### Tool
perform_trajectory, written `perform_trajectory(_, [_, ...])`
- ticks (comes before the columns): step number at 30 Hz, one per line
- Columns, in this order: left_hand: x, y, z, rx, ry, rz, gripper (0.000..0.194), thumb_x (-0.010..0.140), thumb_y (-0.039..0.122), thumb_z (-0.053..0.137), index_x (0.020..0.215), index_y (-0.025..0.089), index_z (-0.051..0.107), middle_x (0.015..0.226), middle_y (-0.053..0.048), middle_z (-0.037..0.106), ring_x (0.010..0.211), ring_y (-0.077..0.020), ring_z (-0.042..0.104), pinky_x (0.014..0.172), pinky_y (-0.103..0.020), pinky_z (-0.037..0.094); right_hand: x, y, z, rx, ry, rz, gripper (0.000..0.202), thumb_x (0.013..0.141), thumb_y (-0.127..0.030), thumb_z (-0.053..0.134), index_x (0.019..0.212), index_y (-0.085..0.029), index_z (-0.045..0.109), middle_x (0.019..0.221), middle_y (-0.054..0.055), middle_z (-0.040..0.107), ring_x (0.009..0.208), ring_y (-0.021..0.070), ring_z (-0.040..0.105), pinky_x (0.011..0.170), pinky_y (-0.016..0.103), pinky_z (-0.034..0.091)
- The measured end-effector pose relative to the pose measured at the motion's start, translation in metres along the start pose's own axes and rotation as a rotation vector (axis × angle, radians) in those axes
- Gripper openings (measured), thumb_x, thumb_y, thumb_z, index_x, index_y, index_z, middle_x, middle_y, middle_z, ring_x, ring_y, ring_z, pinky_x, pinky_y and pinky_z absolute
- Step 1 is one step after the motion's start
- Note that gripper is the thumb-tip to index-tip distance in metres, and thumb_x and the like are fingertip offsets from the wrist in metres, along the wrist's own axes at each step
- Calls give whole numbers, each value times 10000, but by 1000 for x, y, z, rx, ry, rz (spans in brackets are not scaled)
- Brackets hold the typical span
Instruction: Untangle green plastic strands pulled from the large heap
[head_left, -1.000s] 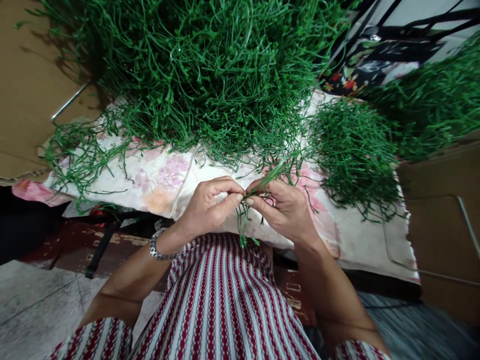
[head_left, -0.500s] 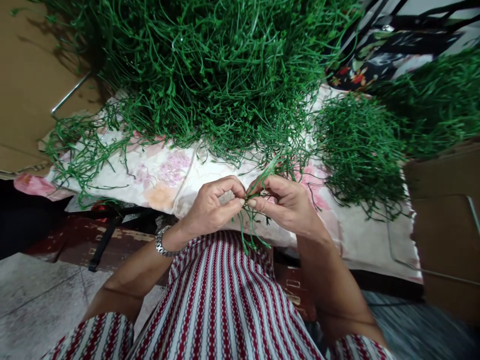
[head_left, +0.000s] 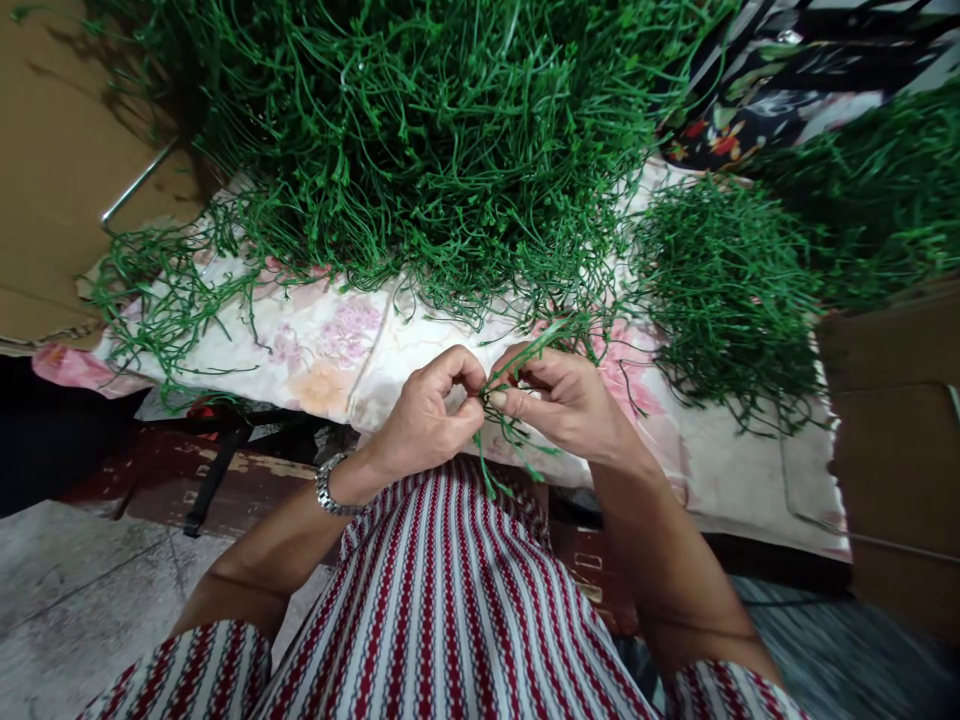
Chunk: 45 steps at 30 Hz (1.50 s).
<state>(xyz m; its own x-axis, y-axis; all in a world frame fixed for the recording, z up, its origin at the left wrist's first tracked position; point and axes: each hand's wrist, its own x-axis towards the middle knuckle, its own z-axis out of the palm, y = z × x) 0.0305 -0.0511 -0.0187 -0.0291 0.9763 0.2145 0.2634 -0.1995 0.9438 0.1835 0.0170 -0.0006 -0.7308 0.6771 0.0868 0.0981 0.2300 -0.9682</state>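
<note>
Thin green plant stems (head_left: 534,350) with small branching tips are pinched between my two hands, close in front of my striped shirt. My left hand (head_left: 435,405), with a metal watch at its wrist, closes thumb and forefinger on the stems' gathered middle. Right beside it, my right hand (head_left: 566,400) grips the same bunch, its fingers curled. Some ends hang below the hands and others point up to the right. Whether the stems are real or plastic I cannot tell. A large heap of the same green stems (head_left: 420,150) lies just beyond on a flowered cloth (head_left: 315,350).
A smaller pile of green stems (head_left: 727,290) sits at the right, and a loose scatter (head_left: 176,310) at the left. Cardboard (head_left: 60,180) stands at the left, with more cardboard (head_left: 892,430) at the right. Dark floral fabric (head_left: 739,130) shows at the upper right.
Both hands have shifted slightly left with the stems still pinched. The hanging ends have swung, some now spreading further to the right.
</note>
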Motion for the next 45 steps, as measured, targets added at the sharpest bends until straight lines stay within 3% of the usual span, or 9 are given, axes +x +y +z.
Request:
perform_trajectory(7, [-2, -1, 1, 444, 149, 320, 190, 691, 10, 436, 811, 143, 500, 742, -33, 518, 737, -146, 512, 679, -267, 429, 1, 1, 8, -139, 109, 42, 143, 749, -259, 620, 796, -129, 581, 690, -1, 538, 616, 89, 468, 565, 214, 375])
perform_trajectory(12, [-4, -4, 0, 536, 111, 425, 216, 713, 0, 418, 862, 123, 514, 775, -67, 537, 773, -168, 526, 699, -287, 456, 1, 7, 12, -108, 18, 140, 65, 768, -205, 536, 784, -142, 533, 634, -33, 476, 553, 72, 415, 502, 194, 329])
perform_trajectory(16, [-1, -6, -2, 587, 48, 457, 205, 720, 3, 413, 840, 140, 506, 769, -56, 536, 783, -170, 526, 716, -294, 458, 0, 1, 7, -350, -54, 77, 71, 725, -102, 481, 756, -149, 524, 667, -27, 504, 613, 85, 444, 560, 203, 340])
perform_trajectory(20, [1, -3, -5, 579, 30, 424, 196, 705, -1, 410, 805, 142, 497, 756, -50, 523, 763, -165, 518, 701, -287, 446, 1, -4, 2, -464, -81, -33, 146, 712, -75, 460, 793, -145, 558, 759, 5, 562, 711, 117, 515, 665, 233, 389])
perform_trajectory(24, [0, 1, -7, 481, 41, 292, 176, 702, 4, 414, 772, 152, 482, 729, -26, 498, 719, -142, 498, 669, -267, 421, -1, 1, 4, -427, 32, -115, 172, 770, -123, 487, 893, -156, 602, 887, 37, 626, 824, 153, 578, 751, 265, 426])
perform_trajectory(29, [-4, 7, -6, 383, 0, 184, 68, 768, 102, 467, 790, 162, 488, 731, -8, 505, 703, -125, 492, 670, -253, 404, -7, 5, 9, -582, 116, -204, 113, 831, -224, 510, 849, -161, 602, 807, 51, 644, 769, 169, 585, 701, 289, 436])
perform_trajectory(34, [-3, 9, -7, 311, -78, 80, 72, 759, 195, 563, 794, 155, 515, 712, 6, 515, 675, -110, 481, 640, -231, 385, -8, 3, 13, -702, 168, -346, 119, 842, -166, 484, 914, -171, 579, 915, 61, 662, 840, 171, 603, 735, 287, 448])
perform_trajectory(40, [5, 6, -18, 241, -276, 80, 223, 751, 129, 553, 568, 149, 427, 583, 40, 409, 569, -73, 399, 541, -208, 305, -9, 6, 10, -731, 39, -369, 145, 854, -179, 469, 966, -154, 557, 941, 78, 647, 817, 172, 591, 702, 278, 442])
perform_trajectory(45, [9, 6, -26, 265, -396, 106, 217, 764, 109, 511, 569, 149, 423, 595, 35, 394, 580, -79, 402, 554, -216, 300, -13, 7, 7, -826, -175, -283, 173, 856, -151, 416, 764, -144, 562, 743, 67, 600, 740, 164, 534, 657, 271, 396])
